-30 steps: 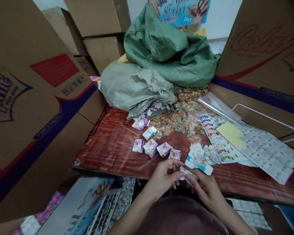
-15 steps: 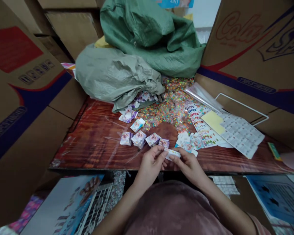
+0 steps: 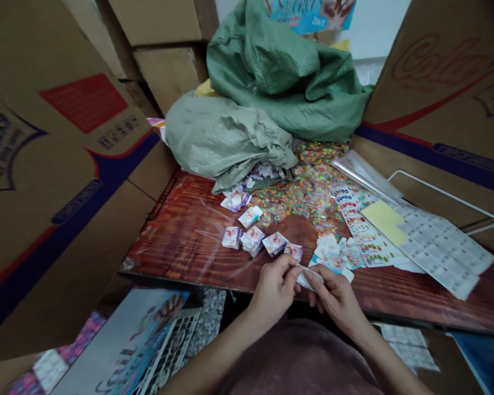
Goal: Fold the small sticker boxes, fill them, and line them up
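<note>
Between my two hands, near the table's front edge, is a small white cardboard box (image 3: 310, 278). My left hand (image 3: 278, 282) pinches its left end, and my right hand (image 3: 333, 288) grips the right end with the thumb on top. The fingers hide much of the box. Just beyond my left hand stand several small purple-and-white boxes (image 3: 252, 240) in short stacks. A blue-and-white box (image 3: 250, 216) lies behind them. A loose pile of flat white and light-blue cartons (image 3: 331, 253) lies beyond my right hand.
Many tiny colourful packets (image 3: 313, 181) spread across the wooden table (image 3: 168, 241). Grey-green sacks (image 3: 230, 131) rest behind. Sticker sheets (image 3: 370, 247), printed sheets (image 3: 440, 241) and a yellow paper (image 3: 385, 221) lie right. Big cartons (image 3: 119, 219) wall both sides.
The view has shifted left, so the table things sit further right. Both hands still hold the small box, which now shows less of its printed side. The stacks have not moved.
</note>
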Action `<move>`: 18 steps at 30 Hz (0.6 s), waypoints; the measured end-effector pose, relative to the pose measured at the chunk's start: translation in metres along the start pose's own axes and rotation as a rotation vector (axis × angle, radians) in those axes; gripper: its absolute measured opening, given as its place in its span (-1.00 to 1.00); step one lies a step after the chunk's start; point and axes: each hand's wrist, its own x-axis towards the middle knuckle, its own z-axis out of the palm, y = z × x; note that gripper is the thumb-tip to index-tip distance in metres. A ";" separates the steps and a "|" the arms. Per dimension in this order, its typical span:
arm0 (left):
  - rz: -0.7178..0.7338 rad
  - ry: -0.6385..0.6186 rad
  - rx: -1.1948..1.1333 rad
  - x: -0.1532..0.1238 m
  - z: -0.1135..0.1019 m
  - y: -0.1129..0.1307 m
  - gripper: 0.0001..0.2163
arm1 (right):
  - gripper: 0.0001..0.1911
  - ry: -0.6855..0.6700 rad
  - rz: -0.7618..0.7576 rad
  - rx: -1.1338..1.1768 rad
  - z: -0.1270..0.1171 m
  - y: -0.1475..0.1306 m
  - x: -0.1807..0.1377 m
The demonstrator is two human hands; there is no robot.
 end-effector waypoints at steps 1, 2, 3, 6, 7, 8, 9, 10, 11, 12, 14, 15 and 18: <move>0.011 -0.010 0.000 0.001 -0.001 0.001 -0.78 | -0.60 0.006 -0.016 -0.017 0.000 -0.001 0.000; 0.034 -0.030 0.012 0.002 -0.005 0.003 -0.78 | -0.61 0.022 -0.038 -0.037 0.000 -0.002 0.000; 0.071 -0.056 0.036 0.006 -0.010 0.006 -0.78 | -0.61 0.050 -0.063 -0.056 0.000 -0.003 0.000; 0.234 -0.067 0.185 0.031 -0.046 0.017 -0.77 | -0.64 0.213 -0.084 -0.060 -0.003 -0.006 0.000; 0.271 0.014 0.251 0.044 -0.063 0.020 -0.74 | -0.64 0.276 -0.065 -0.037 -0.006 -0.007 0.001; 0.283 0.083 0.350 0.060 -0.083 0.021 -0.74 | -0.64 0.327 -0.039 -0.004 -0.008 -0.006 0.002; 0.276 0.151 0.499 0.078 -0.103 0.021 -0.76 | -0.64 0.360 -0.016 0.033 -0.012 -0.005 0.003; 0.234 0.195 0.698 0.096 -0.122 0.019 -0.76 | -0.64 0.373 0.003 0.067 -0.015 -0.004 0.003; 0.180 0.189 0.926 0.114 -0.140 0.015 -0.69 | -0.64 0.373 0.017 0.092 -0.018 -0.002 0.004; 0.118 0.138 1.148 0.130 -0.156 0.010 -0.60 | -0.64 0.367 0.028 0.107 -0.021 0.001 0.004; 0.077 0.095 1.238 0.156 -0.179 -0.002 -0.50 | -0.64 0.360 0.039 0.100 -0.024 0.006 0.002; 0.071 0.071 1.270 0.165 -0.187 -0.008 -0.48 | -0.64 0.363 0.037 0.081 -0.024 0.009 0.001; 0.088 0.003 1.327 0.179 -0.199 -0.021 -0.44 | -0.67 0.387 0.000 0.000 -0.022 0.018 -0.004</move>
